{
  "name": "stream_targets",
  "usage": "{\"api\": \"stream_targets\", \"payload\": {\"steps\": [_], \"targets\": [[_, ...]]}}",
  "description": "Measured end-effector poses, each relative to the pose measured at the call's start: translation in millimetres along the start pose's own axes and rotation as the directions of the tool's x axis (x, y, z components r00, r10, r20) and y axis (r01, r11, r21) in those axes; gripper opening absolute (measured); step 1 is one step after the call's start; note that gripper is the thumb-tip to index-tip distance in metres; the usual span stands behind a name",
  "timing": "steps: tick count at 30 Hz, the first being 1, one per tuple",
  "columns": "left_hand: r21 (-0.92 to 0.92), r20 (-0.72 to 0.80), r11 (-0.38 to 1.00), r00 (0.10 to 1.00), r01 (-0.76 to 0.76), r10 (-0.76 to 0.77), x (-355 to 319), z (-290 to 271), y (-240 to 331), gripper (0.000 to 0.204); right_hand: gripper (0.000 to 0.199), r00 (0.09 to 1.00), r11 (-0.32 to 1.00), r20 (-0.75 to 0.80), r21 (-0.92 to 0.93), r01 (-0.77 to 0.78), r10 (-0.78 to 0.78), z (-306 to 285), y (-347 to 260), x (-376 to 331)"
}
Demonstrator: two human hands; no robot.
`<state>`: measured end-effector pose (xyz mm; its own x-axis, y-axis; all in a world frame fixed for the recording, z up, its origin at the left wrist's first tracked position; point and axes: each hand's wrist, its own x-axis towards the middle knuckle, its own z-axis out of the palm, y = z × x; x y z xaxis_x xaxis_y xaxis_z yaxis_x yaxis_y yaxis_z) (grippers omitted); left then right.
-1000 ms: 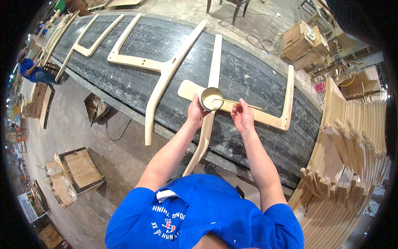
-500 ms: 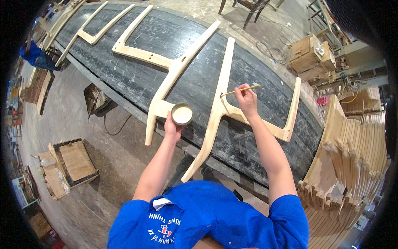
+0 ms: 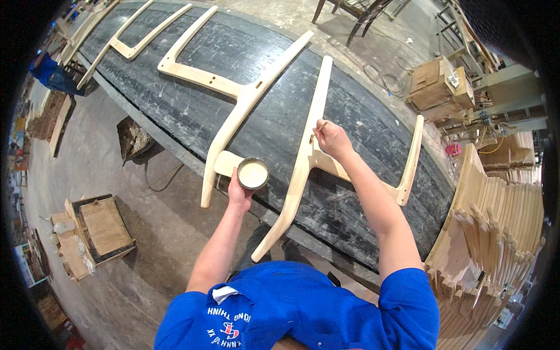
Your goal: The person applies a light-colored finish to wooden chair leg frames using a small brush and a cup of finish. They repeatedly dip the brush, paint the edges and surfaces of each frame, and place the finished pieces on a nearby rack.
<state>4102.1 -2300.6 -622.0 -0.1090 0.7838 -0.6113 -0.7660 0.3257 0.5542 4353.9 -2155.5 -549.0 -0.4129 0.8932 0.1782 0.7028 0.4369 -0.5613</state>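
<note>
My left hand (image 3: 240, 193) holds a small round tin of pale glue (image 3: 253, 173) together with a flat light wooden paddle (image 3: 226, 163), just off the near edge of the dark workbench (image 3: 350, 122). My right hand (image 3: 331, 139) grips a thin wooden stick (image 3: 319, 128) and presses its tip against the H-shaped pale wood frame (image 3: 312, 140) lying on the bench. A second similar frame (image 3: 233, 99) lies to the left of it.
A third frame (image 3: 131, 41) lies at the bench's far left end. Stacked curved wooden parts (image 3: 496, 233) stand at my right. Wooden boxes (image 3: 96, 230) sit on the concrete floor at left. A crate (image 3: 440, 81) and a chair (image 3: 356, 11) are beyond the bench. A person in blue (image 3: 49, 70) is at far left.
My left hand has carried the glue tin down and left, off the frame toward the bench edge. My right hand has moved with the stick onto the long rail of the frame.
</note>
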Motion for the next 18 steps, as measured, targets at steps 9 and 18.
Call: {"api": "stream_targets", "payload": {"steps": [9, 18], "targets": [[0.008, 0.034, 0.999, 0.999, 0.036, -0.036, -3, 14, -3, 0.044, 0.016, 0.995, 1.0, -0.095, 0.007, -0.005, 0.006, -3, 10, -1], [0.183, 0.09, 0.983, 0.996, 0.007, -0.024, 5, 50, -31, 0.046, 0.008, 0.993, 0.96, -0.062, 0.253, 0.116, -0.103, -60, -21, -52]]}}
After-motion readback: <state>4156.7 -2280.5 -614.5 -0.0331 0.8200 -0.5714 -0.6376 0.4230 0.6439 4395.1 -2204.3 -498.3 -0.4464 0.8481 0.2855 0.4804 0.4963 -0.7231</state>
